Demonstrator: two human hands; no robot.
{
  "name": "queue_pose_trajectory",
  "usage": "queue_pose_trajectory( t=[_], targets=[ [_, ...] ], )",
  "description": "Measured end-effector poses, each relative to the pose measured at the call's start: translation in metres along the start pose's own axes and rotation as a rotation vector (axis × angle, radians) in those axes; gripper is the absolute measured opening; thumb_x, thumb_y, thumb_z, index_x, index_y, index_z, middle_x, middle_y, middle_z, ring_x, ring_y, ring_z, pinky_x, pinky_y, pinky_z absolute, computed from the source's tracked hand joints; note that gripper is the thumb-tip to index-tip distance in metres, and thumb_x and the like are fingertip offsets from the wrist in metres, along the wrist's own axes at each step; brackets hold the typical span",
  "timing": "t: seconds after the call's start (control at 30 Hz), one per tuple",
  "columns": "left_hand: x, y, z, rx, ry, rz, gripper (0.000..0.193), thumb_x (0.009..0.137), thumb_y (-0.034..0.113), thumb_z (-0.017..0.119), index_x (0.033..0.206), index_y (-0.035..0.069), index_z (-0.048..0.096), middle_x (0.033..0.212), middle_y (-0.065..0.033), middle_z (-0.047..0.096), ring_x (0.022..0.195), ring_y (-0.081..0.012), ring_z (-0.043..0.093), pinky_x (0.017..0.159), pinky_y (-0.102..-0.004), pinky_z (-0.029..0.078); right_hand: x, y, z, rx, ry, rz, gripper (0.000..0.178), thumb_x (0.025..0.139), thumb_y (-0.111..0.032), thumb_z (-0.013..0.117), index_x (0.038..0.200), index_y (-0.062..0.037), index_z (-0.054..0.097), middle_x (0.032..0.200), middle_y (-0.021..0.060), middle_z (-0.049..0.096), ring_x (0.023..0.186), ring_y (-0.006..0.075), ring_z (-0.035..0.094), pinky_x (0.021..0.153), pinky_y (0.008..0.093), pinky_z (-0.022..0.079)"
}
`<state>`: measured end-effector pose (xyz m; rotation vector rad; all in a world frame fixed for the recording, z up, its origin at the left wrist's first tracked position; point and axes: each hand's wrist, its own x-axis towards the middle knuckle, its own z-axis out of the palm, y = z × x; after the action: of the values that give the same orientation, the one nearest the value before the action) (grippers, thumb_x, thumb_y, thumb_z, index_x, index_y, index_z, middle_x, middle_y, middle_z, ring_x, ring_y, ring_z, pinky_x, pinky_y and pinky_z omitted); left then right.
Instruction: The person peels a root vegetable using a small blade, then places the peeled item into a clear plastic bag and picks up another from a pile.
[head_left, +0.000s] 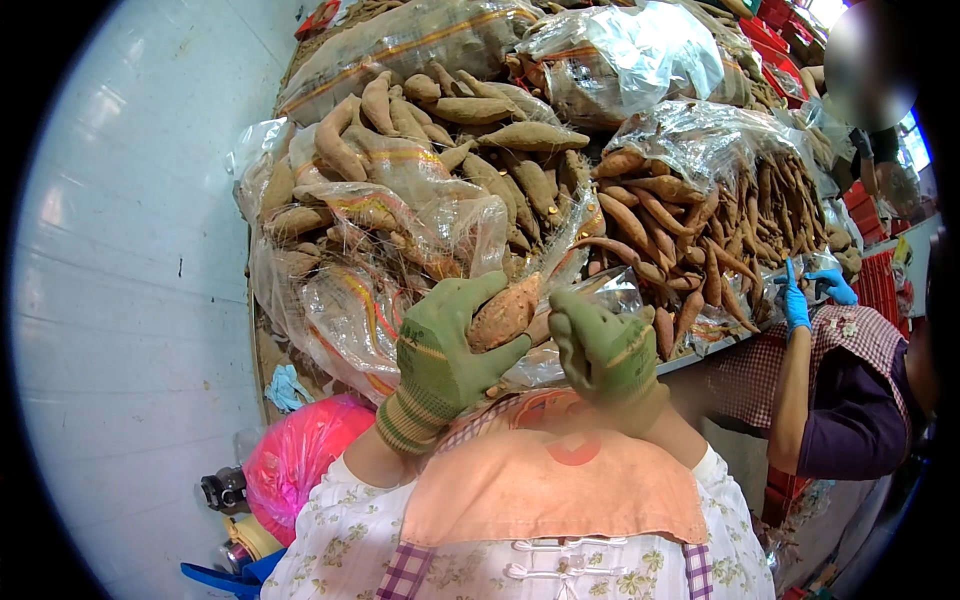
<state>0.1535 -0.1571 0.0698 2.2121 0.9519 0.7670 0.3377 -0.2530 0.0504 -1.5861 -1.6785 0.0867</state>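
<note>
My left hand (440, 345), in a green knitted glove, grips a short, stout sweet potato (506, 313) with a reddish-brown skin, thumb below and fingers above. Just to its right, my right hand (605, 345), also gloved in green, is closed with the fingers curled together. Whatever it may hold is hidden. The two hands are apart, in front of my chest. Beyond them lies a heap of dusty sweet potatoes (475, 110), partly spilling from a clear woven plastic sack (435, 215).
Redder, slimmer sweet potatoes (660, 215) lie to the right under a clear sheet. Fuller sacks (400, 50) stand behind. A co-worker's blue-gloved hand (793, 298) reaches in from the right. A white wall (140, 250) bounds the left, with a pink plastic bag (305, 455) near it.
</note>
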Motion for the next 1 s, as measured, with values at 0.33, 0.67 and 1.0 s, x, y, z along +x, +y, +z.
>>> queue_pose_trajectory(
  t=[0.33, 0.67, 1.0],
  targets=[
    [0.000, -0.002, 0.001, 0.032, -0.017, 0.018, 0.063, 0.065, 0.018, 0.089, 0.121, 0.001, 0.068, 0.104, -0.0191, 0.070, 0.094, -0.0372, 0.067, 0.084, -0.0442, 0.053, -0.004, 0.001, 0.000, -0.125, -0.141, 0.006, 0.017, 0.092, -0.010, 0.065, 0.109, -0.0072, 0.062, 0.074, 0.0120, 0.063, 0.063, 0.0329, 0.064, 0.056, 0.0428, 0.047],
    [-0.003, -0.004, 0.003, 0.054, -0.010, 0.019, 0.060, 0.065, 0.017, 0.088, 0.120, 0.002, 0.068, 0.105, -0.0189, 0.069, 0.097, -0.0373, 0.066, 0.085, -0.0444, 0.053, -0.008, -0.004, -0.005, -0.068, -0.197, -0.005, 0.025, 0.087, -0.002, 0.066, 0.111, -0.0047, 0.062, 0.076, 0.0135, 0.062, 0.067, 0.0347, 0.064, 0.057, 0.0435, 0.047],
    [-0.003, -0.004, 0.003, 0.079, 0.003, 0.060, 0.061, 0.071, 0.027, 0.087, 0.124, 0.003, 0.067, 0.106, -0.0203, 0.069, 0.095, -0.0378, 0.068, 0.083, -0.0456, 0.054, -0.008, -0.004, -0.004, -0.117, -0.195, 0.002, 0.017, 0.089, -0.008, 0.069, 0.105, -0.0057, 0.062, 0.075, 0.0136, 0.063, 0.062, 0.0344, 0.062, 0.054, 0.0436, 0.046]
  ],
)
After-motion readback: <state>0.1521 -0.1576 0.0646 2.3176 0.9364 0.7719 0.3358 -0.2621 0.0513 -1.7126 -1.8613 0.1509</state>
